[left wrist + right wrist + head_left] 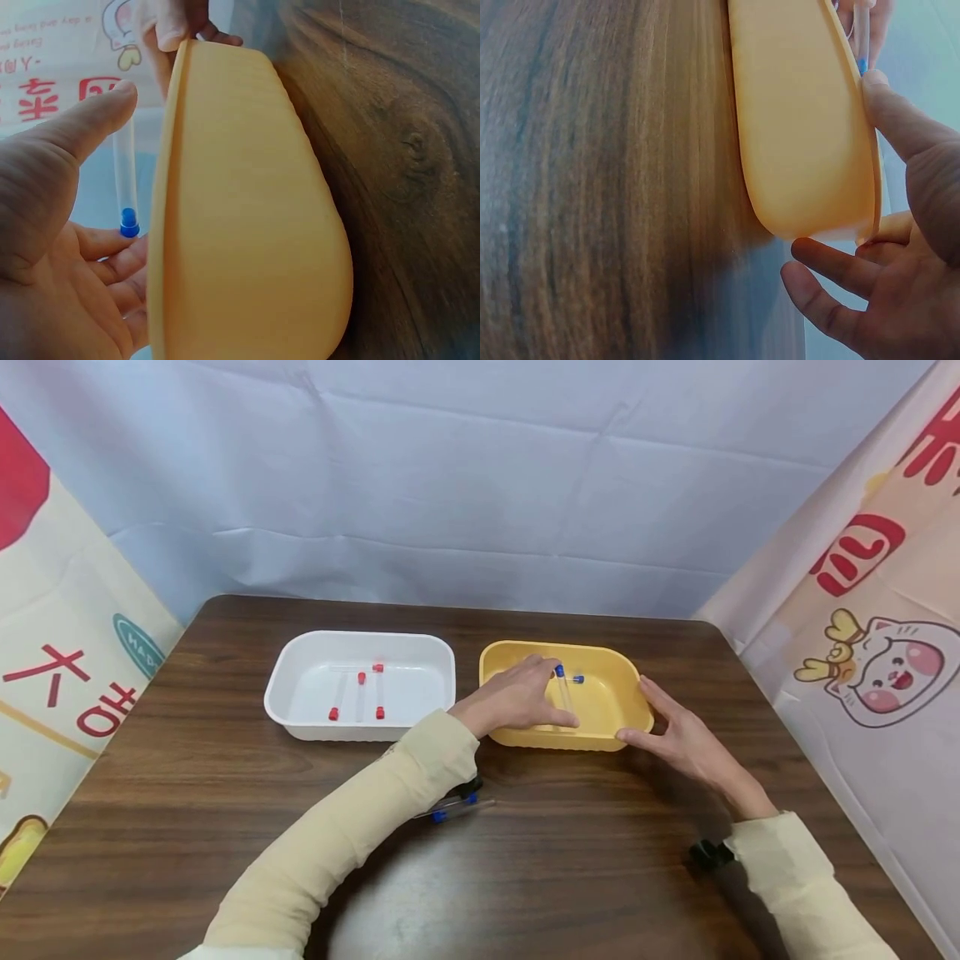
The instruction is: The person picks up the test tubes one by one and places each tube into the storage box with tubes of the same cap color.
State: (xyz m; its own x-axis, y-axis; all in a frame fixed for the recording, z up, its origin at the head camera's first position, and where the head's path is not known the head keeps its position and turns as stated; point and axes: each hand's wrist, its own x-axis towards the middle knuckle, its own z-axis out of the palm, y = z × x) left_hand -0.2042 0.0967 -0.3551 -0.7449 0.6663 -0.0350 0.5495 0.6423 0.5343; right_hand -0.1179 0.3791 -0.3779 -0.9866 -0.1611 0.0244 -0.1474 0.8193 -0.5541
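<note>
My left hand (528, 693) is over the yellow tray (517, 647). Its thumb and a fingertip hold a clear, blue-capped tube (566, 693) by its two ends, the blue cap against the finger in the left wrist view. Another blue-capped tube (577, 679) lies inside the tray, partly hidden by the left hand. At the tray's right end, my right hand (686, 739) grips the corner. Its thumb (889, 112) presses the near rim and its other fingers touch the end wall.
Left of the yellow tray stands a white tray (360, 732) with several red-capped tubes (361, 697) in it. Blue-capped tubes (461, 810) lie on the brown wooden table (570, 860), partly behind my left forearm. Curtains (465, 510) hang around the table.
</note>
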